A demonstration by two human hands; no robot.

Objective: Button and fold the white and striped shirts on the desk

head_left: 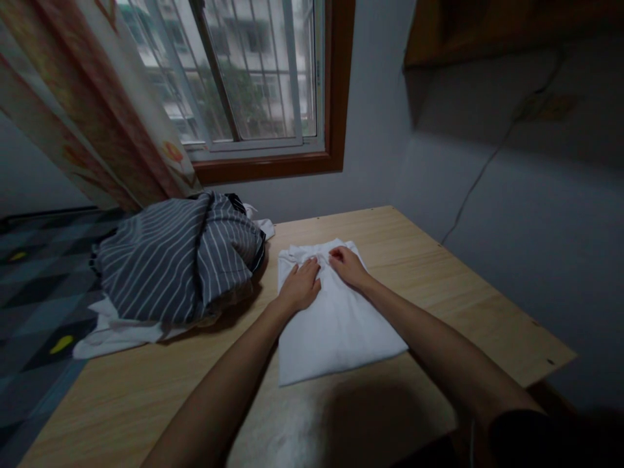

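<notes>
A folded white garment point(336, 325) lies flat on the wooden table, its gathered upper edge pointing away from me. On the left part of that edge my left hand point(303, 286) rests palm down, fingers stretched out over the cloth. My right hand point(347, 263) is at the upper right of the garment, its fingers curled and the thumb and fingertips pinching the cloth near the gathered edge. The exact grip of the right fingertips is partly hidden.
A heap of clothes with a grey-and-white striped garment point(175, 260) on top sits at the left of the wooden table point(439, 292). Behind are a barred window point(258, 78) and a floral curtain point(107, 97). A cable point(475, 185) hangs along the right wall.
</notes>
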